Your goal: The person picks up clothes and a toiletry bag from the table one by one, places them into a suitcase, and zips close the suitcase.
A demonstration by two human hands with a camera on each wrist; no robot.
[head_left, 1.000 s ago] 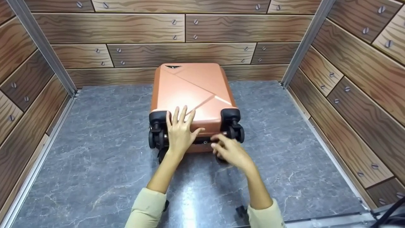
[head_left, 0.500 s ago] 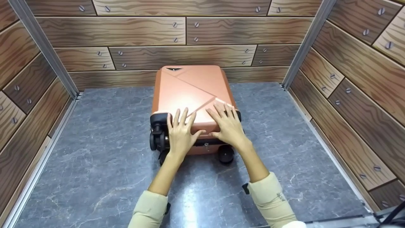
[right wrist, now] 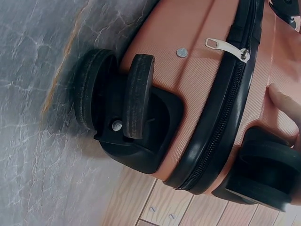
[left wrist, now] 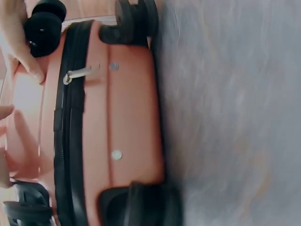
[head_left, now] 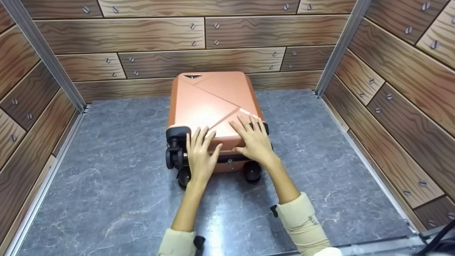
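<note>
A rose-gold hard-shell suitcase (head_left: 209,103) lies flat on the floor, its wheeled end toward me. My left hand (head_left: 201,156) rests at the near top edge beside the left upper wheel (head_left: 175,154), fingers straight and slightly spread. Over the near right corner, my right hand (head_left: 255,144) lies with fingers spread on the shell, covering most of that corner's wheel. A black zipper band (right wrist: 218,113) runs across the near end. Its metal zipper pull (right wrist: 228,49) hangs free, touched by neither hand. The right thumb (right wrist: 287,103) touches the shell above the zipper in the right wrist view.
Grey marbled flooring (head_left: 117,170) surrounds the suitcase. Wood-patterned panels (head_left: 160,33) form the back and side walls, joined by metal corner posts (head_left: 343,49). A metal rail and a dark cable (head_left: 440,236) lie at the lower right.
My right hand has left the zipper at the near end and flattened onto the top near the right corner. The left hand has slid slightly toward me. The suitcase stays in place.
</note>
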